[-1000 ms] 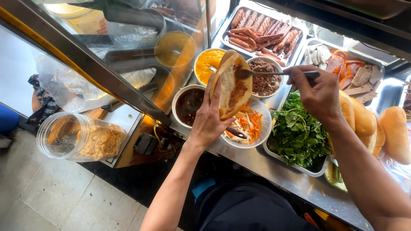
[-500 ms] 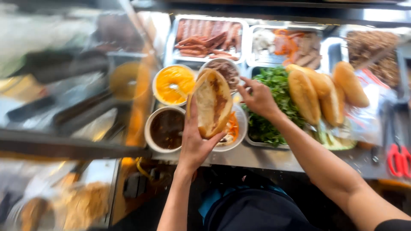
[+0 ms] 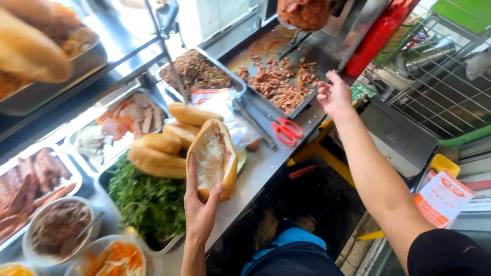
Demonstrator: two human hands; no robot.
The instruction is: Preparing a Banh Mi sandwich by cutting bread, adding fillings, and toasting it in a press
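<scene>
My left hand [image 3: 200,207]: closed around the lower end of a split bread roll [image 3: 214,157], thumb up one side, fingers wrapped behind. I hold the roll upright over the near edge of the worktop [image 3: 266,158], cut side open toward me, white crumb showing with a strip of reddish filling along the right inner edge.

My right hand [image 3: 333,94]: half open, fingers loosely curled, holding nothing that I can make out. It hovers at the near corner of the flat tray of chopped browned meat [image 3: 280,84], fingertips close to the meat; I cannot tell whether they touch it.

Red-handled scissors [image 3: 287,130]: lying flat on the worktop, between the meat tray and my roll.

Whole bread rolls [image 3: 163,148]: a small pile just left of the roll I hold, resting above the herbs.

Green herbs [image 3: 148,202]: a tray of leafy greens, below the pile and beside my left wrist.

Sliced cold cuts [image 3: 134,117]: a metal tray behind the rolls.

Shredded dark filling [image 3: 197,71]: a metal tray next to the meat tray.

Bowl of shredded carrot [image 3: 116,259]: bottom left, near edge.

Bowl of brown paste [image 3: 57,230]: just left of the herbs.

Red bottle [image 3: 377,36]: leaning at the far right of the meat tray.
</scene>
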